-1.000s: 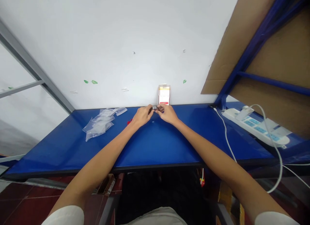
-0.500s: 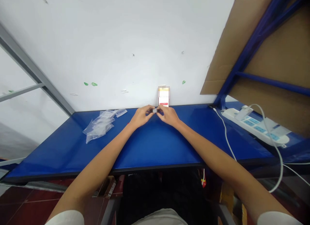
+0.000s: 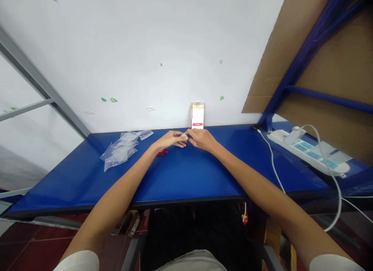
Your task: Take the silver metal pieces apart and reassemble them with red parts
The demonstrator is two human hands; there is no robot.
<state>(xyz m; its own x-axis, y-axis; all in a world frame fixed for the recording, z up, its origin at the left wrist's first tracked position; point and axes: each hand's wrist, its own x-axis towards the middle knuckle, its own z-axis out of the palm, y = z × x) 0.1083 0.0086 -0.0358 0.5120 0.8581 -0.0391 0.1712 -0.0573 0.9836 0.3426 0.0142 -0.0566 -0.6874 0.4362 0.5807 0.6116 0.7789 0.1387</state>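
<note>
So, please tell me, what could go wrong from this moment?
The small item at the fingers is mostly hidden, so a slip might be hard to notice. The phone, apparently propped against the wall behind the right hand, could topple if bumped. The red item near the left hand might get brushed aside.

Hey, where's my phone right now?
In the head view, the phone stands against the white wall at the back edge of the blue table, slightly right of centre, just beyond the right hand.
</note>
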